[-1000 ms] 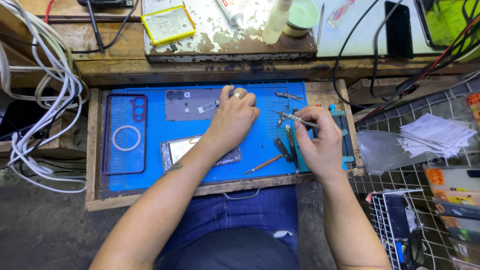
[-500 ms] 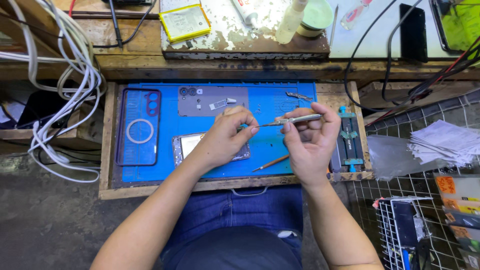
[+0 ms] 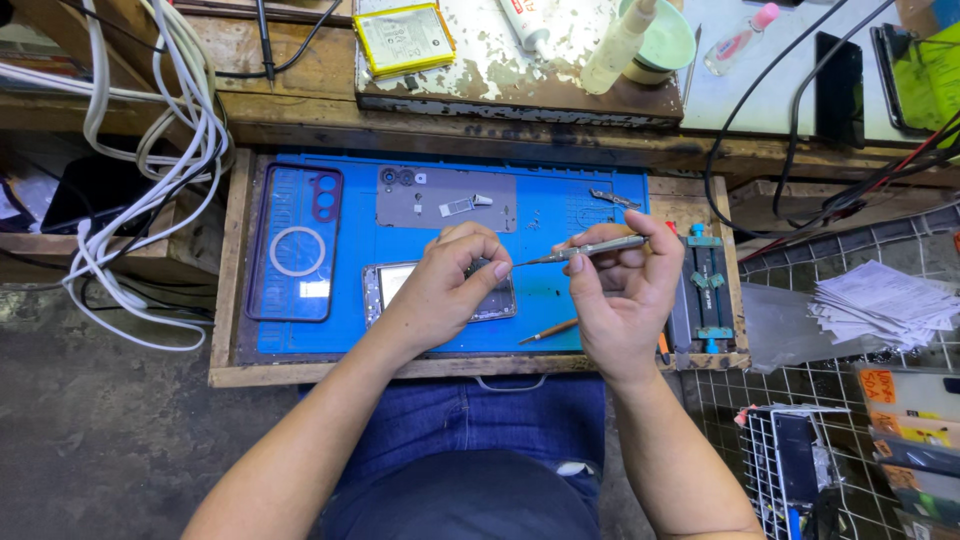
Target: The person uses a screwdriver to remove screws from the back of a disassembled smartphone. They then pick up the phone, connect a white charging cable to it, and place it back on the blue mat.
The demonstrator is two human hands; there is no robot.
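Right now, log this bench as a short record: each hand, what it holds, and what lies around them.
left hand: curled over the opened phone, pinching a small part too small to identify
right hand: holds tweezers, tips pointing toward the left hand
surface: blue mat in a wooden tray
left of phone: purple back cover
above phone: grey plate
right edge: clamp jig
near right hand: orange-handled tool
shelf above: yellow battery

Your one head camera looks steeply down from above your lap, fairly close, facing the blue mat (image 3: 560,300) on the table (image 3: 300,372).
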